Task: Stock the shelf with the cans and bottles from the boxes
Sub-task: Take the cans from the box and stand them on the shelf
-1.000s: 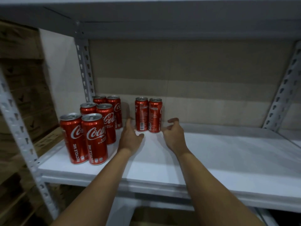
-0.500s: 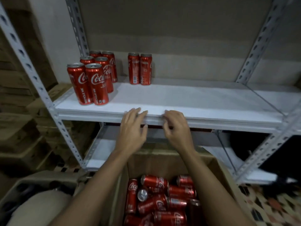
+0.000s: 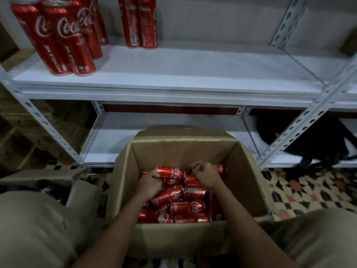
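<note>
red cans on the white shelf [image 3: 173,74], more loose in the open cardboard box [image 3: 249,171] below.

a cluster of tall red cola cans [image 3: 63,35] stands upright at the shelf's left end, and a pair of the same cans [image 3: 138,22] stands just right of them toward the back, labels turned away. the brown box sits on the floor in front of the shelving, flaps open, holding a jumble of red cans [image 3: 177,200] lying on their sides at mixed angles, touching and overlapping.
</note>
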